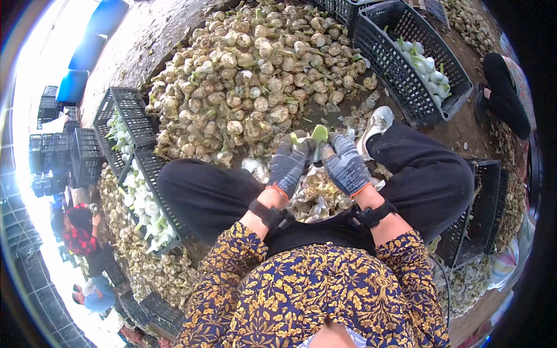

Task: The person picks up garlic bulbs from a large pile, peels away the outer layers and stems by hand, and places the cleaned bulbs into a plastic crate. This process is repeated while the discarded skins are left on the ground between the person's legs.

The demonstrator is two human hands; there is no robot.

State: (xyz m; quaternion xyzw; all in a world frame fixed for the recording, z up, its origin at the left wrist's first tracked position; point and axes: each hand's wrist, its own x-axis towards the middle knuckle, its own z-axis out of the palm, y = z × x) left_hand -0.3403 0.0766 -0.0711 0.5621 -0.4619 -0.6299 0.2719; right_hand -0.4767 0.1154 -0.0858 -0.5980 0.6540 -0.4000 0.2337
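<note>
While gloved, hands (289, 163) (346, 165) seemingly around bulb (317, 136).

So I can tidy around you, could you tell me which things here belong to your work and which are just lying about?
In use: bulb in left hand and right hand; pile of bulbs; crate of cleaned bulbs; peelings.
Lying about: stacked crates; blue objects.

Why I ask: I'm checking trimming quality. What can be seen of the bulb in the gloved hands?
The bulb is small, pale whitish with a light green end, smooth-looking beside the papery brown pile behind it. The grey-gloved left hand and right hand pinch it from either side, above loose skins between the person's knees. The gloves hide much of it, so its roots and full shape cannot be told.
</note>
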